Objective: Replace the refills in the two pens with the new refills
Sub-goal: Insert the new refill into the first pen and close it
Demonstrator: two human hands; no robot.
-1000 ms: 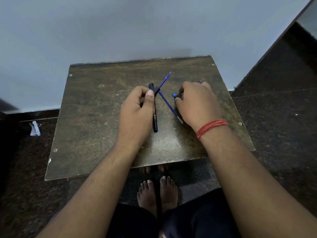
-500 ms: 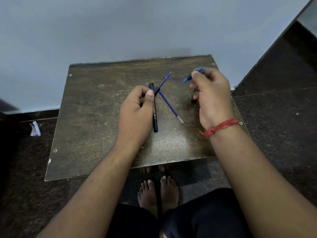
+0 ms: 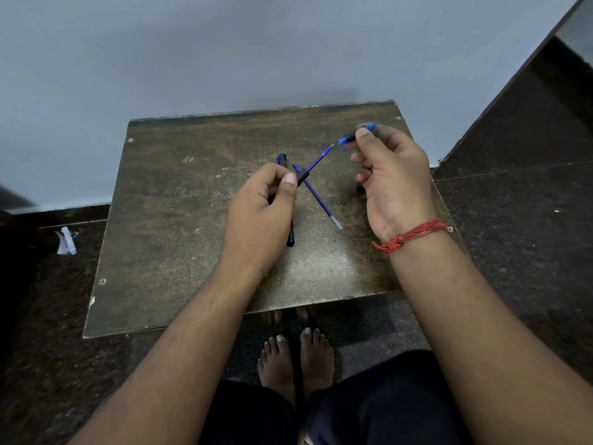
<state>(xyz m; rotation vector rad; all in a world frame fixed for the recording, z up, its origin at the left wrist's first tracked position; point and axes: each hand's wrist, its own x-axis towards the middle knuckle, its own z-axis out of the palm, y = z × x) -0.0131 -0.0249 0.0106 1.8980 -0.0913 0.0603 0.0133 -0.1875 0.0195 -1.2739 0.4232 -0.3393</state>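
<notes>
My left hand (image 3: 260, 216) is closed around a black pen barrel (image 3: 301, 176). A blue refill (image 3: 317, 160) sticks out of the barrel, pointing up and to the right. My right hand (image 3: 394, 184) pinches a small blue and black pen tip piece (image 3: 356, 134) just beyond the refill's point, with a small gap between them. A second black pen (image 3: 290, 234) lies on the wooden table (image 3: 160, 220), partly under my left hand. A loose blue refill (image 3: 324, 205) lies slanted on the table between my hands.
A small dark part (image 3: 361, 187) lies on the table, mostly hidden under my right hand. A white paper scrap (image 3: 65, 240) lies on the dark floor at the left. My bare feet (image 3: 295, 358) rest under the table's near edge. A pale wall stands behind the table.
My right hand lifted off the table with the blue tip piece and rose up and to the right. My left hand shifted the barrel and its refill slightly to the right.
</notes>
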